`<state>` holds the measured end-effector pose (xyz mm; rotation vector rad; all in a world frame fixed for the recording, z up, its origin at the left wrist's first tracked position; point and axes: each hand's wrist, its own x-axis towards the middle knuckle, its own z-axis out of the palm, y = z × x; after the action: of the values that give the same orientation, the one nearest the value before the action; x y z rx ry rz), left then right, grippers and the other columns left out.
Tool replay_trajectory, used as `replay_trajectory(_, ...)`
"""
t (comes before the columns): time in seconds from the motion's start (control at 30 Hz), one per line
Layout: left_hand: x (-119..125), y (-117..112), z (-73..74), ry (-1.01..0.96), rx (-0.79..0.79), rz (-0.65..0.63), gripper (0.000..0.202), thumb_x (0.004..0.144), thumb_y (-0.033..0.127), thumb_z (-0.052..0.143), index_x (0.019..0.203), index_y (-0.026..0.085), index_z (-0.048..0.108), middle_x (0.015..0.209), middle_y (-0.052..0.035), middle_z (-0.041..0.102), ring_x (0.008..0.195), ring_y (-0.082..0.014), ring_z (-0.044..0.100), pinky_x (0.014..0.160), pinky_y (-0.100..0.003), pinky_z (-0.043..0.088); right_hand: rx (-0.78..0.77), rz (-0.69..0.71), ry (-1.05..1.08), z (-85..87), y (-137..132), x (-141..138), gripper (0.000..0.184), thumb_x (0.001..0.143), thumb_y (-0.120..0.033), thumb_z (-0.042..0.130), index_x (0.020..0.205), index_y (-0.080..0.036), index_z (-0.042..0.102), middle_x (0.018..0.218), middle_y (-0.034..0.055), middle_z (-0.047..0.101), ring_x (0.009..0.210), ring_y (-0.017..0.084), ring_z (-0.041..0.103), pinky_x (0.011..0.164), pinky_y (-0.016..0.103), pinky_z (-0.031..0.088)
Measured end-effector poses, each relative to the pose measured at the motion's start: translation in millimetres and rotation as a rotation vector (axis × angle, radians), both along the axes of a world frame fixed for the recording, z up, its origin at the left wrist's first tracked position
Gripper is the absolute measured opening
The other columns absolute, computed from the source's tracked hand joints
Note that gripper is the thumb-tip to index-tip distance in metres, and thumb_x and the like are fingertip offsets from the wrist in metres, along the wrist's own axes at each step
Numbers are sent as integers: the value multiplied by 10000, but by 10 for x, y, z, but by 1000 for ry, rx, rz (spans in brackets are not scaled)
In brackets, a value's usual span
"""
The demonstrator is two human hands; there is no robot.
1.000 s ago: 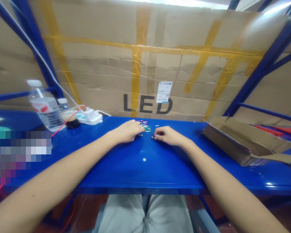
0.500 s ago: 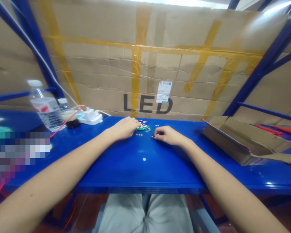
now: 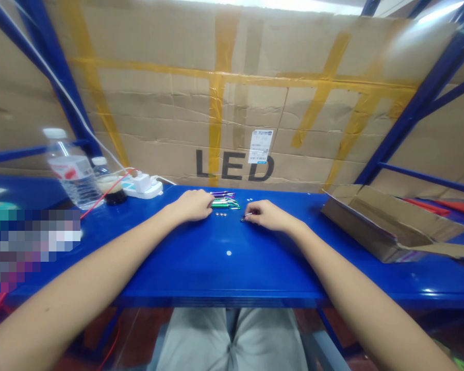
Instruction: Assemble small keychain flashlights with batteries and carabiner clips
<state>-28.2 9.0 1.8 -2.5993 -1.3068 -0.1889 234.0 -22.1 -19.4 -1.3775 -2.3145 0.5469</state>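
Both my arms reach forward over a blue table (image 3: 224, 278). My left hand (image 3: 192, 205) rests knuckles up with curled fingers, touching the left edge of a small pile of thin purple and green parts (image 3: 225, 200). My right hand (image 3: 266, 214) is closed in a pinch on a small slim metallic piece (image 3: 245, 216) just right of that pile. Two tiny round silvery bits (image 3: 221, 213) lie on the table between my hands. What my left fingers hold, if anything, is hidden.
A clear water bottle (image 3: 70, 170), a small dark jar (image 3: 111, 186) and a white power strip (image 3: 144, 186) with red and white wires stand at the back left. An open flat cardboard box (image 3: 390, 224) lies right. A large cardboard sheet marked LED (image 3: 232, 103) closes the back.
My left hand has drawn back to the left, off the pile, uncovering more of the coloured parts. My right hand stays in place with its pinch.
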Motion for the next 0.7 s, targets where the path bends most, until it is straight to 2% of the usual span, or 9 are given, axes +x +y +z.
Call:
replay_trajectory(0.13, -2, 30, 7, -82, -66, 61, 285, 874, 341, 479, 721, 179, 657, 730, -88, 681, 563, -166, 563, 541, -273, 406, -1, 0, -2, 6, -1, -3, 147, 836, -317, 616, 800, -180, 659, 757, 18, 661, 717, 158, 562, 651, 267, 394)
replay_trajectory(0.3, -73, 126, -22, -190, 17, 56, 308, 886, 333, 480, 663, 188, 635, 634, -77, 641, 499, -151, 516, 498, -266, 364, -11, -1, 4, 12, -7, -7, 138, 834, -300, 613, 789, -178, 659, 753, 23, 669, 715, 160, 571, 647, 267, 400)
replay_trajectory(0.37, -95, 147, -29, -207, 35, 52, 295, 886, 330, 493, 662, 190, 625, 627, -73, 634, 517, -158, 531, 515, -273, 374, -13, -1, 7, 15, -11, -8, 133, 834, -293, 609, 789, -178, 661, 755, 25, 674, 714, 160, 576, 646, 267, 404)
replay_trajectory(0.47, -75, 121, -15, -234, 15, 42, 270, 912, 308, 458, 737, 193, 628, 731, -84, 677, 643, -199, 606, 590, -303, 415, -11, 1, 18, 13, -13, -13, 127, 829, -285, 610, 789, -178, 663, 750, 24, 677, 708, 159, 584, 646, 267, 415)
replay_trajectory(0.57, 18, 19, 6, -287, 21, -50, 253, 937, 294, 422, 873, 190, 643, 885, -94, 712, 803, -235, 647, 688, -337, 452, -45, 13, 80, -1, -8, -26, 122, 823, -283, 609, 798, -175, 660, 740, 21, 679, 670, 145, 582, 624, 259, 431)
replay_trajectory(0.7, 205, -172, -36, -357, -92, -302, 199, 917, 354, 516, 970, 193, 619, 962, -75, 700, 890, -223, 647, 789, -339, 477, -157, 30, 272, -34, -7, -70, 140, 805, -306, 623, 801, -166, 625, 709, 15, 659, 564, 117, 551, 541, 247, 449)
